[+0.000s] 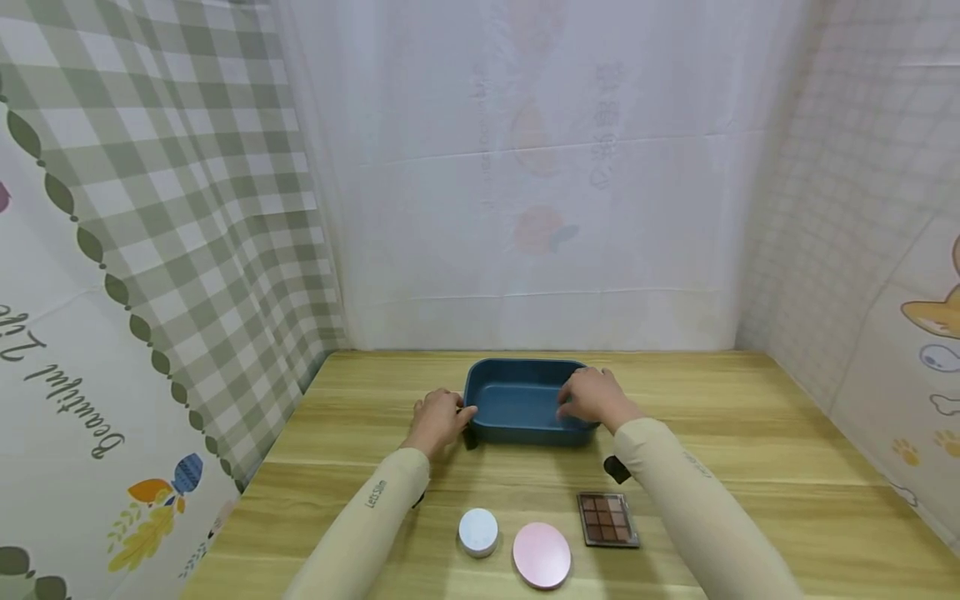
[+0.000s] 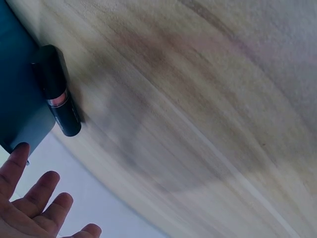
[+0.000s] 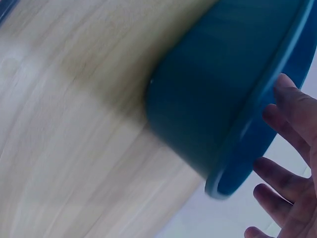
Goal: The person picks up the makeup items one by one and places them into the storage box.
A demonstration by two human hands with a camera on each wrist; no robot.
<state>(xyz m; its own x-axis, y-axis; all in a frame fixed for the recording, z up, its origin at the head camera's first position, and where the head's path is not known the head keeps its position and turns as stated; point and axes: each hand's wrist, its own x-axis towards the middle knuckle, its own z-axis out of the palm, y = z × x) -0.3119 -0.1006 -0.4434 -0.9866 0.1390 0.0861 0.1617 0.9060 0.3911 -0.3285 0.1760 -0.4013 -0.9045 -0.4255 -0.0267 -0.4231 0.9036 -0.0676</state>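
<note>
A dark blue rectangular bin [image 1: 528,435] stands toward the back of the table. My left hand [image 1: 437,421] is at its left end, fingers loosely bent near the rim. In the left wrist view those fingers are spread and hold nothing. A black lipstick tube [image 2: 57,89] with a pinkish band lies against the bin's outer wall, close to this hand. Over the bin's right end hangs my right hand [image 1: 596,397], its fingers pointing down inside. The right wrist view shows the fingers [image 3: 280,178] apart and relaxed beside the bin's rim [image 3: 242,130].
Nearer the front lie a round white-lidded jar [image 1: 478,532], a round pink compact [image 1: 542,556] and an eyeshadow palette [image 1: 608,520] with brown shades. The wood-grain table [image 1: 750,450] is bordered by a white curtain [image 1: 540,183] behind and patterned cloths at both sides.
</note>
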